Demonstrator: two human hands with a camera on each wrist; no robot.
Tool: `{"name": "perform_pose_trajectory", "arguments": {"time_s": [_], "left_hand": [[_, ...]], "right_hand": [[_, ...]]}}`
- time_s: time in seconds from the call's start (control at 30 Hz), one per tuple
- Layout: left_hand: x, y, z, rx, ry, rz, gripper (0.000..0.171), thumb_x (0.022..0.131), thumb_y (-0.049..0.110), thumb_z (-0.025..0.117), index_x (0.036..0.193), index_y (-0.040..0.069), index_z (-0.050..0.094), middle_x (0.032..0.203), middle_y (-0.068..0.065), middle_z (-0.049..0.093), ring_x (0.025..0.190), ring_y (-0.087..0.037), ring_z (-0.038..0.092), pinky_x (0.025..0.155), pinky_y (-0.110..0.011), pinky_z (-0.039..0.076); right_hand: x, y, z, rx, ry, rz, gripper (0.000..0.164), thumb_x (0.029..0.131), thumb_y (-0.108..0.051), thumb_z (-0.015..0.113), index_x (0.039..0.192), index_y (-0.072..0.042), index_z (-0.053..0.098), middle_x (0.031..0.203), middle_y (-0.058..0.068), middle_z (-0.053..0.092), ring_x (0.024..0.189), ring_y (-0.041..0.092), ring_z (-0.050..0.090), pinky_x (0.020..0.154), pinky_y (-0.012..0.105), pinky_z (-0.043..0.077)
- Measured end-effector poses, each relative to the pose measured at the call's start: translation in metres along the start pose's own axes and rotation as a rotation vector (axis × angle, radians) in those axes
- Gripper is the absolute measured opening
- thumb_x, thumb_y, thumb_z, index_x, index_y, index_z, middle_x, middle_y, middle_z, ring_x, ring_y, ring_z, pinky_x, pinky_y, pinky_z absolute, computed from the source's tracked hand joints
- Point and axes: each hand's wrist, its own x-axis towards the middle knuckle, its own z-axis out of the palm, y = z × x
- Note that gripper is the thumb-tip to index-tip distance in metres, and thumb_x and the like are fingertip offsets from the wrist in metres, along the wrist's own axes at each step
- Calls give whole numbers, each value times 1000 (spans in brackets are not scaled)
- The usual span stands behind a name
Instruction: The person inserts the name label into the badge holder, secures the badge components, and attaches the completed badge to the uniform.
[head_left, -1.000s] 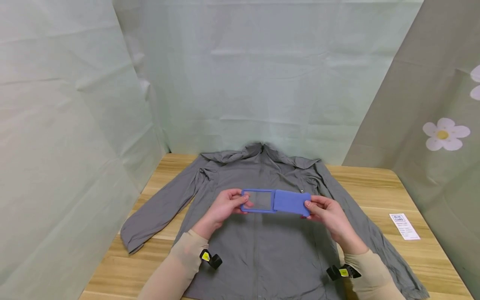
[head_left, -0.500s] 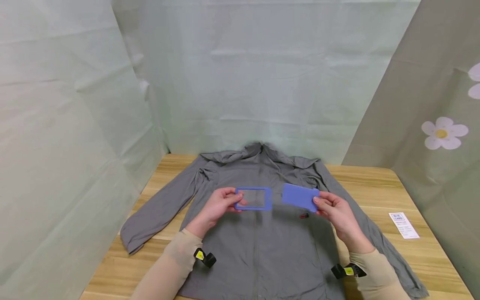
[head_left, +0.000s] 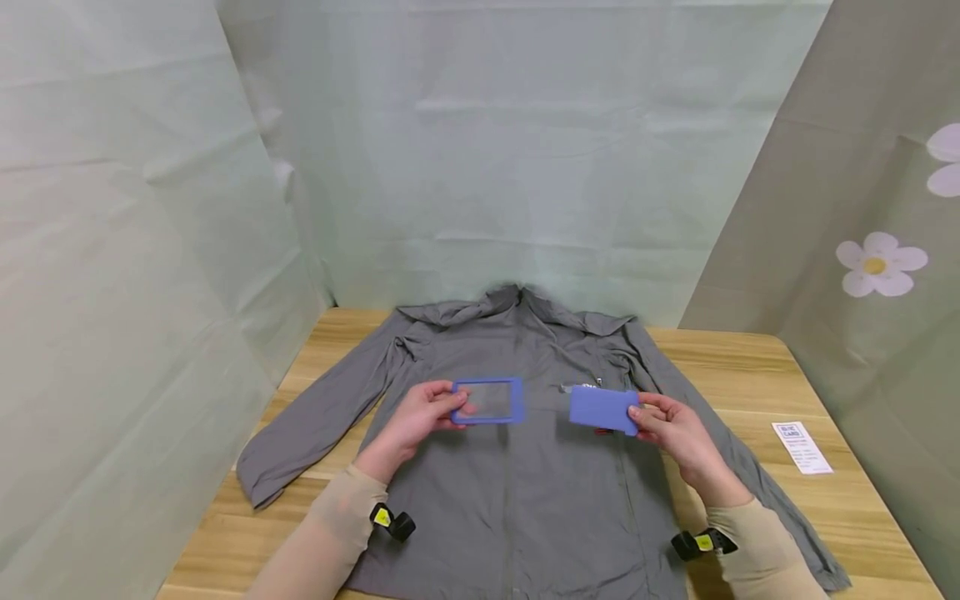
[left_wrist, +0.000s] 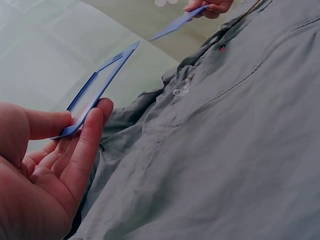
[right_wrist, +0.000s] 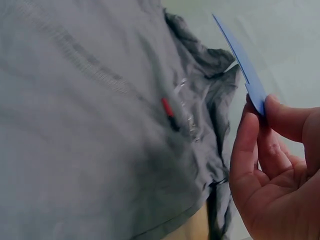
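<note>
Between thumb and fingers, my left hand (head_left: 420,415) pinches the left end of a blue card-holder frame (head_left: 517,402) with a see-through middle. My right hand (head_left: 678,433) pinches the right end of a flat blue card-holder panel (head_left: 602,408). A gap separates the two blue pieces, both held above a grey jacket (head_left: 517,492) spread on the table. In the right wrist view the panel (right_wrist: 245,62) appears nearly edge-on, with the thumb on one face and fingers on the other.
A white printed card (head_left: 802,447) lies on the wooden table (head_left: 738,367) to the right of the jacket. Small shiny bits and a red-and-black tab (right_wrist: 169,112) lie on the jacket's chest. Pale cloth walls (head_left: 525,167) stand behind and at the sides.
The frame and panel, joined a second ago, have come apart. My left hand has moved left with the frame; my right hand has moved slightly right with the panel, which has dipped lately.
</note>
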Motion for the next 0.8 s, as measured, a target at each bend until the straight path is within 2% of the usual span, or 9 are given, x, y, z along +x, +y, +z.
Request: {"name": "perform_pose_trajectory", "arguments": {"time_s": [0.2,0.43,0.8], "left_hand": [[-3,0,-1,20,2,-22,36,108,12,66,121,-20,59,95,-10,79,78,-12,74,76,-32,65],[-5,-2,-2,13,-4,-23,34,108,12,66,120,-19,59,96,-11,79,79,-12,75,78,-34,65],[-5,-6,-6,-12,4,-17,37,109,9,64,127,-22,56,96,-10,79,81,-11,75,76,-31,65]], "right_hand": [[1,13,4,-40,-38,5,49,106,-8,69,143,16,49,103,6,76,82,6,70,73,24,62],[3,22,11,-72,-57,28,46,105,-10,71,141,13,53,104,9,77,83,8,70,74,25,62],[8,23,14,-69,-87,5,52,104,-10,72,141,17,49,102,8,78,84,8,72,75,24,62]]}}
